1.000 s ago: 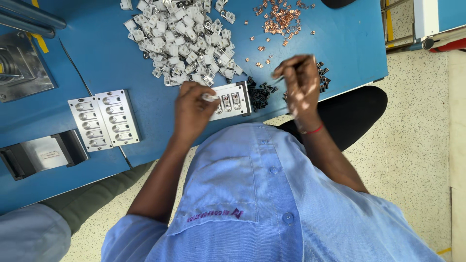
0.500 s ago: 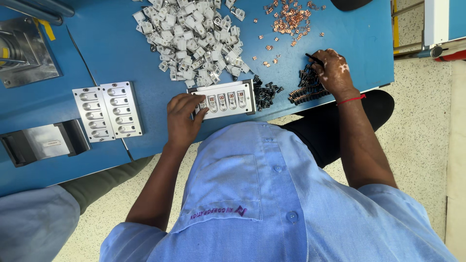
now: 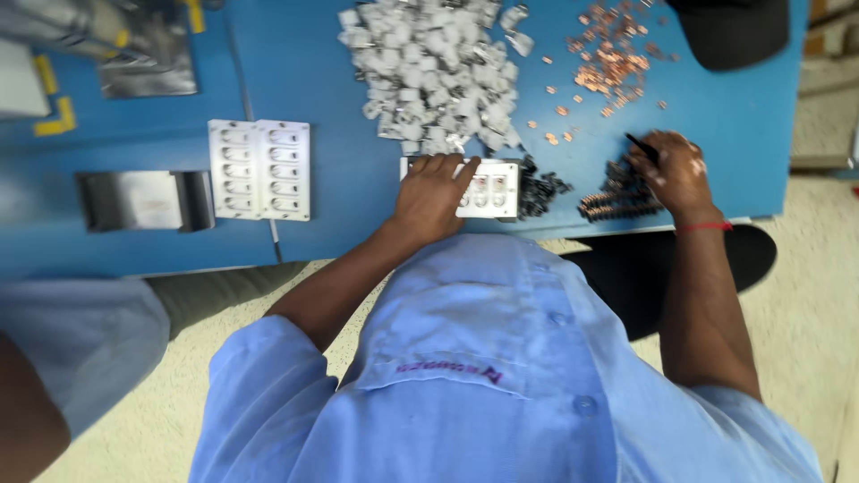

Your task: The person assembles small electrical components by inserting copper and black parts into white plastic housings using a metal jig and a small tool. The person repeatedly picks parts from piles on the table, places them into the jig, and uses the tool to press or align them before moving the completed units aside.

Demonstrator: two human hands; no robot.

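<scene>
Blue tabletop [image 3: 358,206] carries everything within easy reach. Left hand [image 3: 431,192] lies flat, fingers spread, pinning the white slotted tray [image 3: 488,190] so it cannot slide. At about three o'clock from it, right hand [image 3: 673,170] pinches a small dark part over the black pile [image 3: 617,192] (feed stock, apparently). Grey clips [image 3: 438,72] heap at twelve o'clock.

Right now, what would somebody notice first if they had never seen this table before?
Probably the big heap of small pale grey plastic pieces at the back of the blue table, with a scatter of tiny copper-coloured bits to its right. Nearer the person, the left hand rests on a white slotted tray, while the right hand pinches a thin black part over a pile of small dark pieces.
</scene>
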